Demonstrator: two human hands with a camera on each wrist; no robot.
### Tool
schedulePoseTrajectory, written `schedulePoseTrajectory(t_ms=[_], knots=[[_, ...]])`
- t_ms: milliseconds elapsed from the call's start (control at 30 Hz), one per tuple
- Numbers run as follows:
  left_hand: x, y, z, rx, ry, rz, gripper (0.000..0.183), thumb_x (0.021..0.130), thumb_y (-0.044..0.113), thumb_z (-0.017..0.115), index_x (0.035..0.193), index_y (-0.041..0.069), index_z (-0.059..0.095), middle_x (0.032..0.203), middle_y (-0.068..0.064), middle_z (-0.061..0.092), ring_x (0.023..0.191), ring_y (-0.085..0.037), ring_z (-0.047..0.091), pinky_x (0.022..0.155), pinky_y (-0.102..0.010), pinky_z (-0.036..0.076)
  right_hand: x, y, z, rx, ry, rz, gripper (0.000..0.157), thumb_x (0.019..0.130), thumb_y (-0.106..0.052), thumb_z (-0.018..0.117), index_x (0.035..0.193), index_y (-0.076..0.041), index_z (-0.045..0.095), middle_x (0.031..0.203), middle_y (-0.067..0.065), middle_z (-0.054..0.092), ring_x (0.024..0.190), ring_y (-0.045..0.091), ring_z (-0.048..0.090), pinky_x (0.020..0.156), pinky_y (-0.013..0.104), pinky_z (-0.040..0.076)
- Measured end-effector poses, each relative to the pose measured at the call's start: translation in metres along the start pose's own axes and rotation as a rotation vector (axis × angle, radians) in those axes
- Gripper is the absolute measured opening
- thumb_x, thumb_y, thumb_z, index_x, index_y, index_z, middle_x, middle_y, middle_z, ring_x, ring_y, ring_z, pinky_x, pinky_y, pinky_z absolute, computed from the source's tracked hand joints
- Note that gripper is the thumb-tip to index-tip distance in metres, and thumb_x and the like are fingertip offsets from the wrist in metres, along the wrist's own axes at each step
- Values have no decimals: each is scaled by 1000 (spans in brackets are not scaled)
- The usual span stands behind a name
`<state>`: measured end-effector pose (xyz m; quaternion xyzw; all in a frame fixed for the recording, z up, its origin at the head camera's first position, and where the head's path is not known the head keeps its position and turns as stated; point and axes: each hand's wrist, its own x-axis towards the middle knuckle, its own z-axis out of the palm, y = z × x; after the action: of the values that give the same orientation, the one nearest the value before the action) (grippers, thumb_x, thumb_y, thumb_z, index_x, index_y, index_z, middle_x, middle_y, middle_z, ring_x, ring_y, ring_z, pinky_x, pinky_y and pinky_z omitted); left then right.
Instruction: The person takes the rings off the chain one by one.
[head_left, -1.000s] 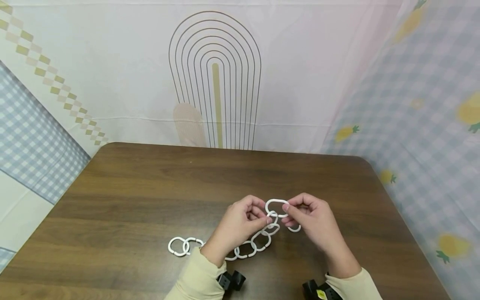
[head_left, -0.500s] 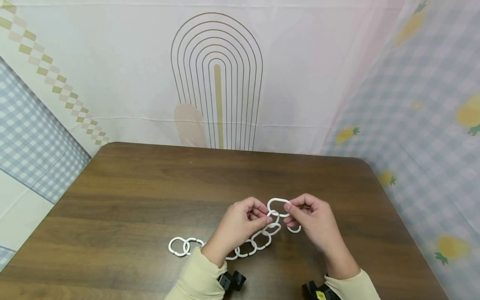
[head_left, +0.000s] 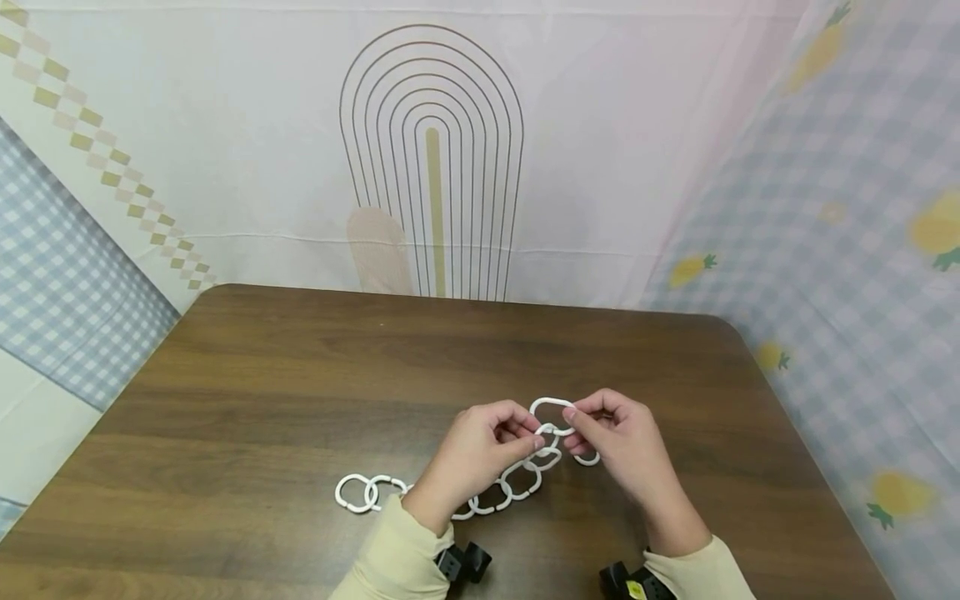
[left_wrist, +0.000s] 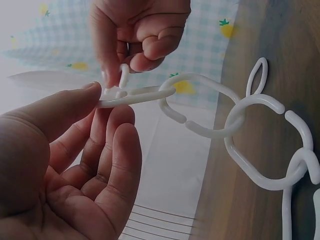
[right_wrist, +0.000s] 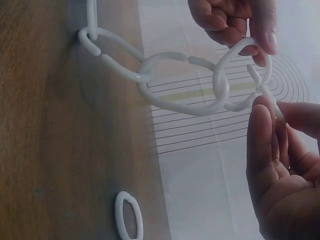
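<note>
The links [right_wrist: 184, 107] are white, the table [head_left: 322, 358] brown, the pineapple cloth [head_left: 847, 375] checked blue.

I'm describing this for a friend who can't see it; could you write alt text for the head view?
A person's right hand pinches a white link at the end of a white chain held by the left hand, over a brown table. A separate link lies partly hidden by the right hand; pale patterned cloth hangs behind.
</note>
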<state>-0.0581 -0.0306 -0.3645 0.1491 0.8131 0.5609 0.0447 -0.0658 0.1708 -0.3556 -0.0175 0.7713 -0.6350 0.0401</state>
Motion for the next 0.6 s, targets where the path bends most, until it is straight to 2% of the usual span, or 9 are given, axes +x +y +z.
schedulePoseTrajectory(t_ms=[400,600], knots=[[-1,-2,1,2,-2,23,10,87,12,77,94,4,74,79,4,70,68,-4,62,63,-21,52,2,4,2,18,18,40,18,94,-4,69,97,12,61,76,13,69,62,17,70,59,34,60],[-1,-2,1,7,2,23,9,87,12,78,93,6,75,79,4,71,68,-3,62,63,-21,52,2,4,3,12,23,43,18,94,-4,69,97,12,61,76,13,69,62,18,70,60,34,60]])
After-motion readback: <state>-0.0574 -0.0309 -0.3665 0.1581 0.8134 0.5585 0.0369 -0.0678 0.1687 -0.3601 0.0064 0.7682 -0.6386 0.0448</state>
